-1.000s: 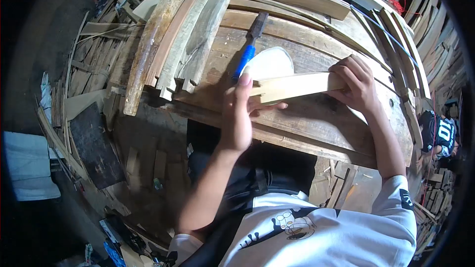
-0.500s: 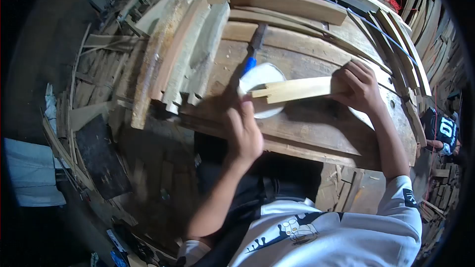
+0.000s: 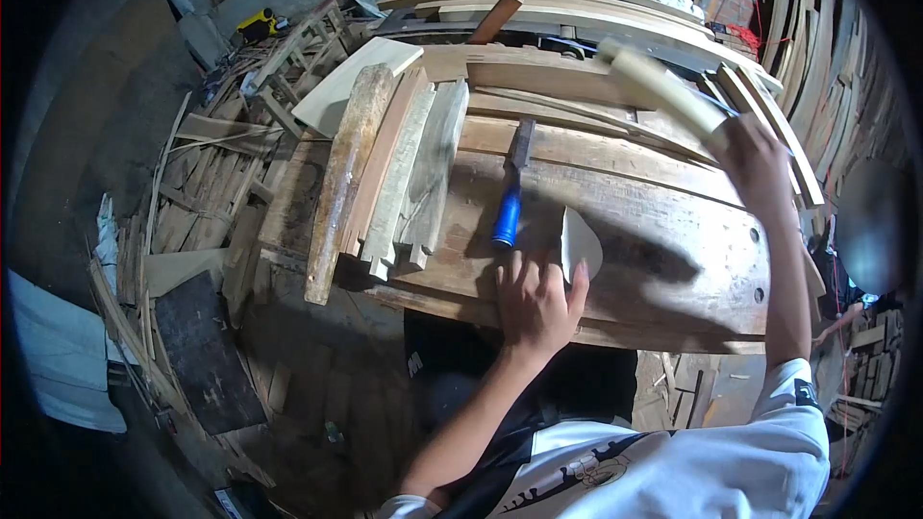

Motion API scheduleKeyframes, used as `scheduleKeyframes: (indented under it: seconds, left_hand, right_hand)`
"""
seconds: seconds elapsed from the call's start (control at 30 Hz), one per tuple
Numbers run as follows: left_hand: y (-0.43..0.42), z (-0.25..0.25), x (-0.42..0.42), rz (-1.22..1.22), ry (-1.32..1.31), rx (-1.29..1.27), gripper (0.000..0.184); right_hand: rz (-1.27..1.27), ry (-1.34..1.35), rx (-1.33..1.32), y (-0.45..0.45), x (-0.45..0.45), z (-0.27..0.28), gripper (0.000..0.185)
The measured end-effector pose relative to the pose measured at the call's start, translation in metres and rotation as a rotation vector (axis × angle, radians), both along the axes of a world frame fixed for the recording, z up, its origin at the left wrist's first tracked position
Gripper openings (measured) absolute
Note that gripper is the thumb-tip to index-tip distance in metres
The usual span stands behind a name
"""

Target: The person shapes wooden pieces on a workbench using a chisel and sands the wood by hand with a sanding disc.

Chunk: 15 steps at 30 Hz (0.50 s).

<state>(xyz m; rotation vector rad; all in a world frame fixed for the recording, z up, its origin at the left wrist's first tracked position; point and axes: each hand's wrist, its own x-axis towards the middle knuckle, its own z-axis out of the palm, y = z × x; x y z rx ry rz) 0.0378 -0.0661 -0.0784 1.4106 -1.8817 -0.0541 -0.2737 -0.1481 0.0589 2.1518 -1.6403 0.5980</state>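
My right hand (image 3: 755, 159) is raised over the right side of the workbench (image 3: 461, 259), closed round one end of a pale piece of wood (image 3: 663, 91), which is blurred by motion. My left hand (image 3: 538, 306) lies at the bench's near edge, fingers stretched forward and thumb apart. Beside its thumb stands a thin, pale, rounded piece (image 3: 583, 245); I cannot tell what it is or whether the thumb touches it. Just beyond my left fingertips lies a chisel (image 3: 509, 214) with a blue handle, its blade pointing away from me.
Several notched wood pieces (image 3: 399, 173) lie side by side on the bench's left, next to a rough wooden bar (image 3: 348, 187). Long boards (image 3: 548, 82) lie along the back. Scrap wood (image 3: 207, 183) is piled at the left. A blurred round shape (image 3: 870, 226) shows at the far right.
My right hand has lifted the wood piece up and away from my left hand. My left hand has come down to the bench edge. The view has tilted, showing more of the back.
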Motion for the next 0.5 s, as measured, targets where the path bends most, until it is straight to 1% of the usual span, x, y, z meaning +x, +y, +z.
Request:
scheduleKeyframes:
  seconds: [0.07,0.13,0.2,0.27,0.37,0.43,0.5]
  left_hand:
    - [0.0,-0.004,-0.001,-0.012,0.019,0.005,0.03]
    - [0.0,-0.003,0.0,-0.014,0.027,-0.007,0.03]
    - [0.0,-0.002,0.001,-0.015,0.026,-0.043,0.037]
    - [-0.001,-0.003,0.001,-0.024,0.06,-0.061,0.037]
    - [-0.001,-0.001,0.001,-0.039,0.072,-0.054,0.03]
    - [-0.002,-0.001,0.001,-0.045,0.073,-0.064,0.026]
    - [-0.002,-0.002,0.001,-0.048,0.076,-0.065,0.025]
  right_hand:
    - [-0.18,-0.02,-0.003,0.004,-0.013,0.027,0.028]
    - [-0.459,0.079,-0.013,-0.008,-0.063,0.03,0.029]
    - [-0.547,0.085,-0.007,-0.013,-0.112,0.02,0.033]
    - [-0.596,0.145,0.06,-0.025,-0.158,-0.001,0.032]
    - [-0.603,0.058,0.143,-0.022,-0.152,-0.021,0.03]
    - [-0.543,0.036,0.14,-0.028,-0.168,-0.045,0.029]
    - [-0.596,0.04,0.168,-0.036,-0.17,-0.059,0.028]
